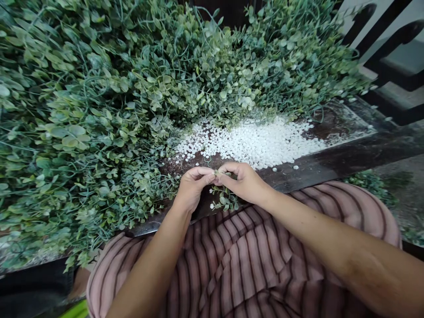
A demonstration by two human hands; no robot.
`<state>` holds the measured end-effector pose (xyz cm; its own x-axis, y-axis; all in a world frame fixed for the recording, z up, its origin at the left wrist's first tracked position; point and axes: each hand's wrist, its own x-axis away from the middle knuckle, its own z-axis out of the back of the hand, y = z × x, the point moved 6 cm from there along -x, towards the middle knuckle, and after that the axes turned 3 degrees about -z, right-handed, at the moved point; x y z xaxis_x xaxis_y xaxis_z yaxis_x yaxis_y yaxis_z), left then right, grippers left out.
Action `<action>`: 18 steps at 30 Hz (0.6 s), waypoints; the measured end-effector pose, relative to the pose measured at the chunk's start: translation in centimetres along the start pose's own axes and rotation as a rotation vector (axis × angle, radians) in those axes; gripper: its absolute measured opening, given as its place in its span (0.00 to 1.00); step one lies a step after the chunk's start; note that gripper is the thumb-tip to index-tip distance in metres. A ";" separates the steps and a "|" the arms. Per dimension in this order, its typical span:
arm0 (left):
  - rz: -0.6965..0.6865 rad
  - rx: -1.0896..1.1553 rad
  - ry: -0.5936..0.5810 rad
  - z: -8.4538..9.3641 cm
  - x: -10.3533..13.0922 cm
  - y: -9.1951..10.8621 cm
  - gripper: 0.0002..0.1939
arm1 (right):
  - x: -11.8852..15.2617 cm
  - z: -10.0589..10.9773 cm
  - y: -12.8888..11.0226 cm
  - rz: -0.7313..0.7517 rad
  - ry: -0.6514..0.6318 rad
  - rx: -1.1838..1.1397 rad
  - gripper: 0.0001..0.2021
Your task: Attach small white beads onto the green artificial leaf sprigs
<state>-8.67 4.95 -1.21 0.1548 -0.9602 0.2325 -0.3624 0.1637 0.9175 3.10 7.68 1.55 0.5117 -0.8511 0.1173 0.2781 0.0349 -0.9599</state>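
A small sprig of artificial greenery (pixel 226 201) hangs below my joined fingertips, with tiny white tips on its left side. My left hand (pixel 195 185) pinches the top of its stem from the left. From the right, my right hand (pixel 240 179) pinches the same spot, and the fingertips of both hands nearly touch. What exactly lies between the fingertips is too small to make out. Just beyond my hands, a heap of small white pieces (pixel 265 143) is spread on the dark wooden surface (pixel 298 174).
A large mass of green artificial foliage (pixel 109 97) covers the left and back of the surface. Dark railings (pixel 394 66) stand at the upper right. My lap in striped cloth (pixel 245 265) is below the near edge. More greenery (pixel 371 183) lies lower right.
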 end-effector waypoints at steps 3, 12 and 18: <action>0.020 0.014 -0.015 0.1 -0.1 -0.1 0.11 | -0.1 0.0 0.2 -0.013 -0.014 -0.023 0.08; 0.024 -0.013 -0.054 0.4 -0.2 -0.5 0.09 | -0.2 0.1 0.5 -0.014 -0.037 -0.056 0.09; -0.015 -0.066 -0.038 0.4 -0.3 -0.5 0.09 | -0.3 -0.3 0.9 -0.033 -0.014 -0.005 0.08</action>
<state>-8.87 5.08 -1.83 0.1239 -0.9705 0.2069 -0.2986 0.1623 0.9405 2.95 7.81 0.61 0.5140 -0.8442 0.1521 0.2908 0.0047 -0.9568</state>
